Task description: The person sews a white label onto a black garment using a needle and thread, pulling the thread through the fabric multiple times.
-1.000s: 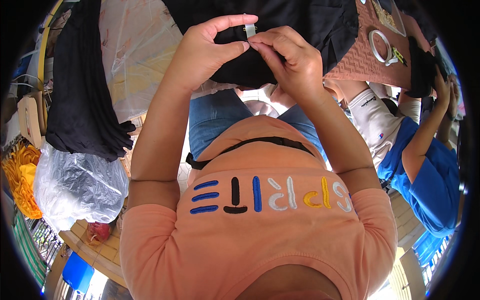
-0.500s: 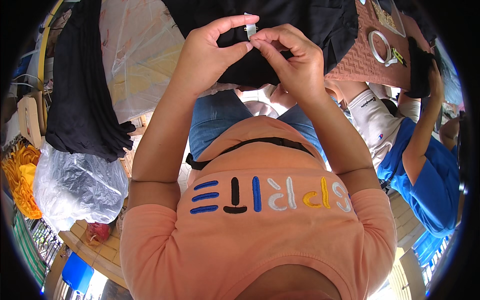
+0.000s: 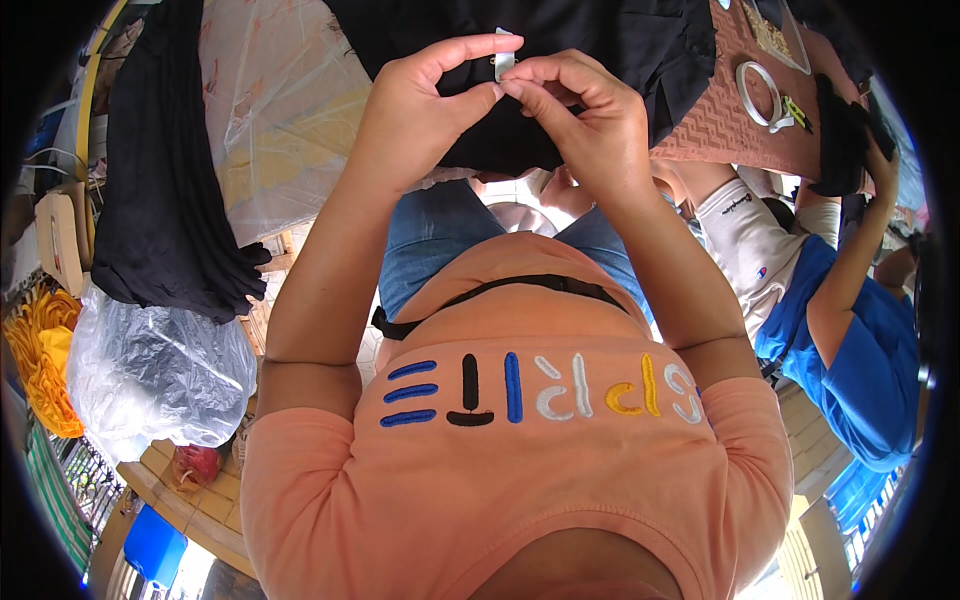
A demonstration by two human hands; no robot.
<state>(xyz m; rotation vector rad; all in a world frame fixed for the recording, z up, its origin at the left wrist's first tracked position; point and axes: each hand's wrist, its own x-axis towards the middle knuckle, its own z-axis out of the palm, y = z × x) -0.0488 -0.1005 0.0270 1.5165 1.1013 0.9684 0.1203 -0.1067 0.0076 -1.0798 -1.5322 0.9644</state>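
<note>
Above a black cloth [image 3: 480, 120], my two hands meet at a small white tag-like strip [image 3: 505, 62] with a tiny shiny bit at its side. My left hand [image 3: 425, 95] has its index fingertip over the strip's upper end, and its thumb tip reaches the lower end. Thumb and index finger of my right hand [image 3: 590, 105] pinch the strip's lower end. The fingers hide part of the strip, so its exact kind is unclear. The black cloth lies spread over the table under both hands.
A white tape roll [image 3: 758, 95] and a yellow-green cutter [image 3: 797, 113] lie on the reddish patterned table cover [image 3: 740, 140] at right. Beside it sits a person in a blue shirt [image 3: 870, 370], one hand on dark cloth. Black fabric [image 3: 160, 180] and a clear plastic bag [image 3: 160, 370] hang at left.
My left index fingertip has shifted slightly right across the strip's upper end, and the strip has turned a little. The neighbouring person's hand has moved slightly down and right.
</note>
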